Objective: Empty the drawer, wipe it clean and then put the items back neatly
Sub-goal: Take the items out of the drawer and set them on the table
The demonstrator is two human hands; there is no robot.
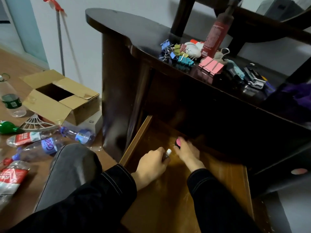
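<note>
the drawer (218, 182) is pulled out, and its wooden floor is seen almost bare. inside the drawer, toward its back, a small white-tipped object (168, 151) is pinched in the curled fingers of the left hand (151, 163), and a round pink-topped object (178, 141) is gripped by the fingers of the right hand (188, 153). above the drawer, on the dark surface (134, 29), a heap of coloured binder clips (178, 53), a red bottle (217, 34) and other small things are laid out. the emptying is judged nearly finished, these two pieces being apparently the last. no cloth is held; the wiping and the neat return of everything are taken as not yet done.
</note>
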